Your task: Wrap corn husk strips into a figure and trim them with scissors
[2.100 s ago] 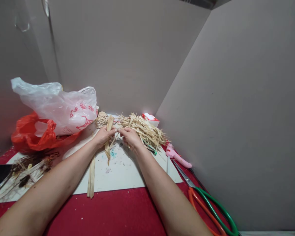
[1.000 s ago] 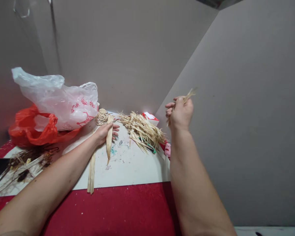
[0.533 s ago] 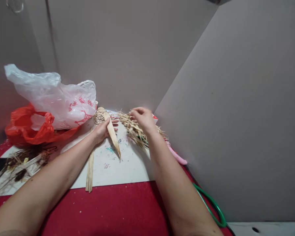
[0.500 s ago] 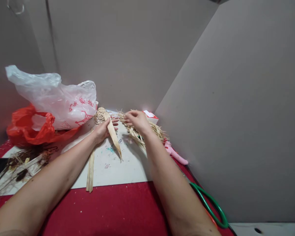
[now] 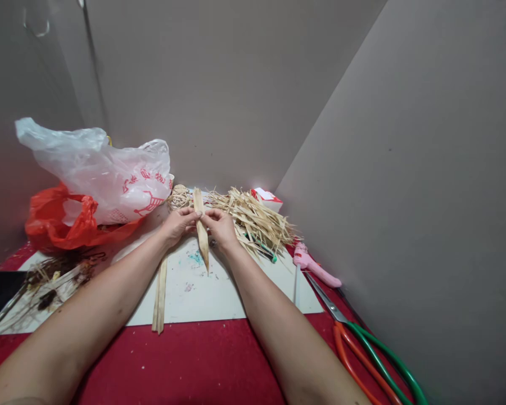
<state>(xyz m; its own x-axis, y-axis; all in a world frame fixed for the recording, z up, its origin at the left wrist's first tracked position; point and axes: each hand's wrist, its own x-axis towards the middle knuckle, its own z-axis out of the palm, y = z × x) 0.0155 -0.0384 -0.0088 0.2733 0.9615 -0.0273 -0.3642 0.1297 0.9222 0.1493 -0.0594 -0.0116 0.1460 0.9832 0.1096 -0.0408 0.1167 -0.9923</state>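
A pale, dry leaf strip point(image 5: 203, 244) with a pointed lower end hangs upright between my two hands over the white board point(image 5: 223, 295). From the left, my left hand point(image 5: 179, 226) pinches it, thumb in front. My right hand point(image 5: 220, 228) grips the same strip from the other side, its fingertips close to the left thumb. Under my left wrist, more dry strips point(image 5: 159, 298) lie along the board and reach past its front edge. A pile of dry straw-like strips point(image 5: 259, 216) lies just beyond my right hand. Behind my left hand is a coil of thin fibre point(image 5: 179, 197).
At the left are a white plastic bag point(image 5: 109, 174), a red bag point(image 5: 59, 219) and brown plant scraps point(image 5: 46, 281). Large scissors point(image 5: 341, 323) and a pink glue gun point(image 5: 314, 267) lie on the right. A red and white box point(image 5: 267, 198) stands near the grey wall.
My right hand has come from above the straw pile to the leaf strip and now grips it. The strip is turned more upright. The view has shifted, showing the scissors more fully.
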